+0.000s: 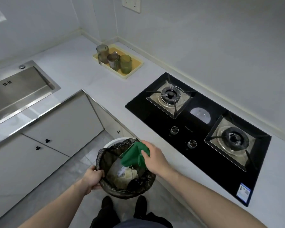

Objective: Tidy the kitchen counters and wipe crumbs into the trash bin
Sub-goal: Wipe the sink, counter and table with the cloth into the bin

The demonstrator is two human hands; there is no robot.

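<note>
The bin (125,170), lined with a black bag, is being gripped at its near rim by the left hand (93,178), beside the surface (92,83) edge. A green cloth (133,155) is being pinched by the right hand (155,159) over the bin's opening.

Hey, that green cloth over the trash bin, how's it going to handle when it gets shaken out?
The green cloth is probably floppy: it folds and droops below the right hand pinching it. It seems light, held by one edge. It likely sheds crumbs straight into the trash bin, which the left hand holds at the rim.
</note>
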